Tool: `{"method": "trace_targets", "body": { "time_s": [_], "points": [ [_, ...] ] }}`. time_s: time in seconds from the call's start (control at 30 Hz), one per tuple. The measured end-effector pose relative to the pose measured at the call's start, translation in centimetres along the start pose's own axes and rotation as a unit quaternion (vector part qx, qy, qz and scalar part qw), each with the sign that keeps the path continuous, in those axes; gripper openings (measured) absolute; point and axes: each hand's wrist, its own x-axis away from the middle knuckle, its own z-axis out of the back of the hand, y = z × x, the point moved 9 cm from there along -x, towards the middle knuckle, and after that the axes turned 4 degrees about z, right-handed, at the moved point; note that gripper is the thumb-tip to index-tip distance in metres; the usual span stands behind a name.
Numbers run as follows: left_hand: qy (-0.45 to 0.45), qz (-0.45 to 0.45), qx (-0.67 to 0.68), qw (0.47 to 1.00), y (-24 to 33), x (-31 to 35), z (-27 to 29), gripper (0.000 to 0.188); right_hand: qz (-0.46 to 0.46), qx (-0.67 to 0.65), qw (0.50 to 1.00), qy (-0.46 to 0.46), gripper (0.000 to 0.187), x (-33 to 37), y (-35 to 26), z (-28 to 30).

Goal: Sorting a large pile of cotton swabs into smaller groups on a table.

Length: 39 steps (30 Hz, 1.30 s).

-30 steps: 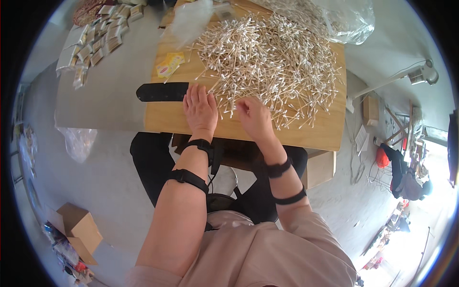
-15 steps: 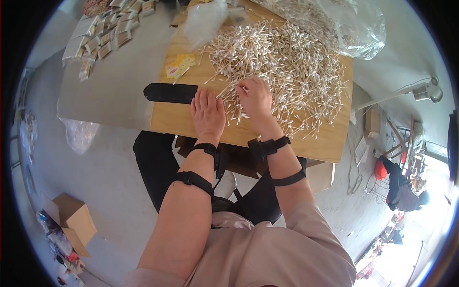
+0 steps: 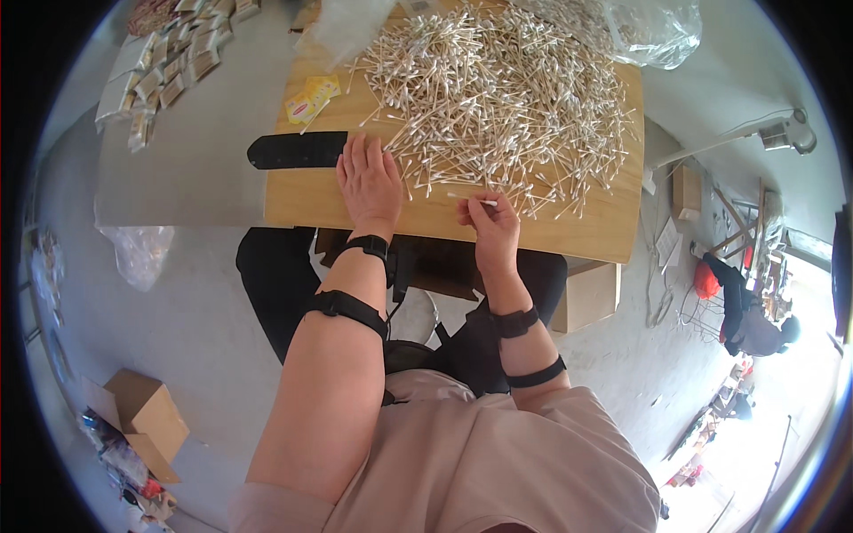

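Note:
A large heap of cotton swabs (image 3: 498, 98) with white tips and pale wooden sticks covers much of the wooden tabletop (image 3: 342, 211). My right hand (image 3: 496, 233) is at the near edge of the heap, thumb and fingers pinched on a cotton swab (image 3: 488, 203). Palm down, my left hand (image 3: 370, 185) lies on the wood left of the heap, its fingers stretched out and nothing visible in them. Its fingertips are at the right end of a flat black strip (image 3: 298, 150), covering that end.
Yellow printed packets (image 3: 313, 98) lie beyond the black strip. Many small filled packs (image 3: 173, 67) sit on the grey surface at far left. A clear plastic bag (image 3: 657, 31) stands behind the heap. A lamp (image 3: 789, 133) is at right; an open cardboard box (image 3: 149, 416) is on the floor.
My right hand has drawn back from the heap toward me, with a cotton swab now showing in its fingers. My left hand stays beside the black strip. The whole view has shifted slightly.

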Motion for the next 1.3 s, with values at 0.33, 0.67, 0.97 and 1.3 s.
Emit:
{"method": "trace_targets", "body": {
  "time_s": [0.33,0.67,0.97,1.3],
  "points": [
    [0.01,-0.011,-0.004,1.0,0.3,-0.1,0.5,0.03,0.155,0.403,0.889,-0.151,0.014,6.4,0.1,-3.4],
    [0.003,-0.032,0.008,0.999,-3.2,-3.1,1.1,0.03,0.336,0.487,0.802,-0.084,0.015,1.3,-6.0,-3.9],
    [-0.016,-0.016,-0.082,0.996,-3.3,-3.4,0.2,0.043,0.462,0.5,0.732,-0.021,0.025,-9.8,-11.8,-11.7],
    [-0.039,-0.004,-0.084,0.996,-3.3,-3.7,0.0,0.043,0.281,0.563,0.777,-0.022,0.008,-17.4,-8.7,-11.8]
  ]
}}
